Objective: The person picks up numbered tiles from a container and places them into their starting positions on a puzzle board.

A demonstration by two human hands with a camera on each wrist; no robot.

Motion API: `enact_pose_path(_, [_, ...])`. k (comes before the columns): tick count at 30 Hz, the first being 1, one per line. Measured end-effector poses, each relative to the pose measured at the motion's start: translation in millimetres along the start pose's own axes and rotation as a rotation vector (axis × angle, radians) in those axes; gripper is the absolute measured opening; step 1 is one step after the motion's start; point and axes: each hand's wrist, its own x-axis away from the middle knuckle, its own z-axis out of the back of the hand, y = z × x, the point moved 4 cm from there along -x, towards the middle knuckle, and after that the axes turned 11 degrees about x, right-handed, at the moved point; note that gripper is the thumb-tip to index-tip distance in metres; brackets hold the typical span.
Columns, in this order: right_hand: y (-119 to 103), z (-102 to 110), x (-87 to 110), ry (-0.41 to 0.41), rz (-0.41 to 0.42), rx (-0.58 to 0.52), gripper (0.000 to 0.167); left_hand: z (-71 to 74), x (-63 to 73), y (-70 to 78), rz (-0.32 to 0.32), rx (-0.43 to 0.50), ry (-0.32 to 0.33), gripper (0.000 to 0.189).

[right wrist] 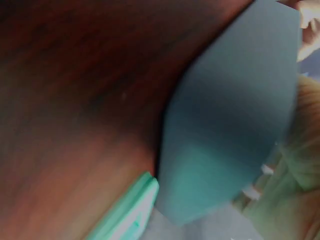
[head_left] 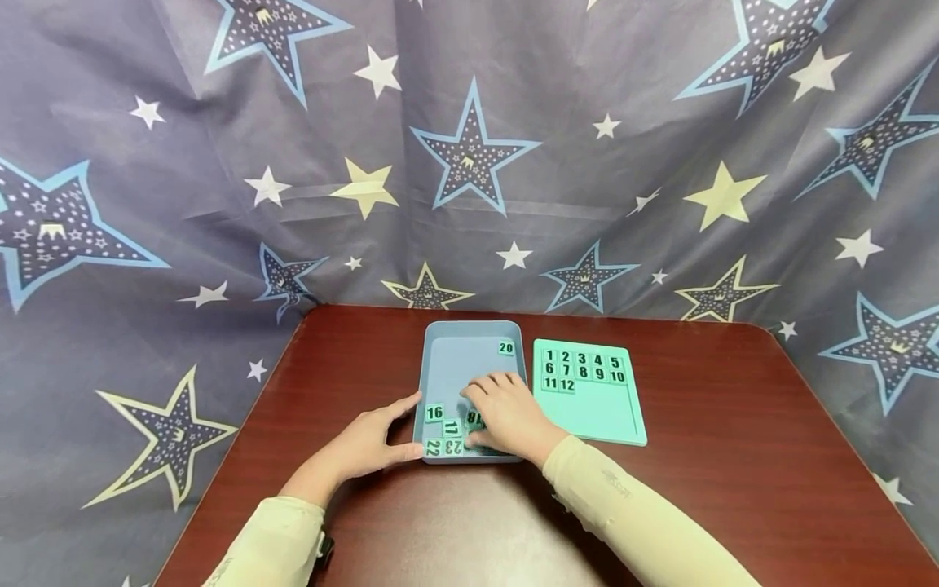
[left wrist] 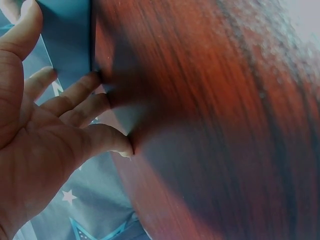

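Under the arched fingers of the right hand [head_left: 509, 414], any pinch impossible to tell, a number tile [head_left: 472, 419] in the tray [head_left: 462, 359] looks light, stiff, best held by opposite edges; the left hand [head_left: 364, 444] has its fingers spread.

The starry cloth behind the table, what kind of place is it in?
Probably a curtained-off play spot indoors: a starry cloth hangs behind the reddish-brown table, and a green number board lies on top.
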Motion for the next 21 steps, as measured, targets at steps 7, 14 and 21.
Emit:
enact_pose_path(7, [15,-4,-8.3,0.046,-0.194,-0.242,0.033,-1.3,-3.2,2.9,-0.011,-0.004,-0.007,0.093])
enact_pose_path(14, [54,8,-3.7,0.082,-0.425,-0.552,0.025,0.8,-3.1,3.7,-0.007,-0.017,-0.002,0.093])
enact_pose_path(21, [67,10,3.5,0.055,-0.476,-0.642,0.023,0.9,-0.5,-1.2,0.016,-0.013,-0.006,0.094])
